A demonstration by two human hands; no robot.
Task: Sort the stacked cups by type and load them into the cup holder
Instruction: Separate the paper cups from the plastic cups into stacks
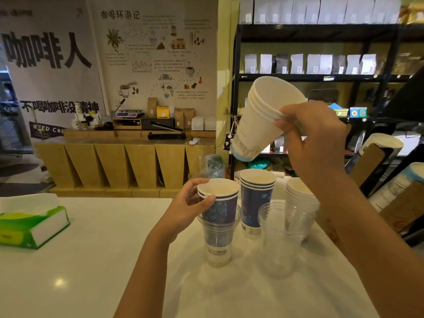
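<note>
My right hand [314, 138] holds a small stack of white paper cups [259, 120] tilted in the air, above the counter. My left hand [190, 207] grips the rim of a blue patterned paper cup stack [220, 203] that sits inside clear plastic cups [218, 244]. Behind stands another blue paper cup stack [255, 200]. A stack of clear plastic cups [278, 235] stands to the right, with a white cup stack [298, 191] nested in clear cups behind it. The cup holder [376, 166] at the right edge carries white cups in its slanted slots.
A green tissue box [32, 226] lies at the left of the white counter [91, 271]. Beyond the counter are a wooden bench with coffee bags and a scale, and black shelving [309, 76] with bags.
</note>
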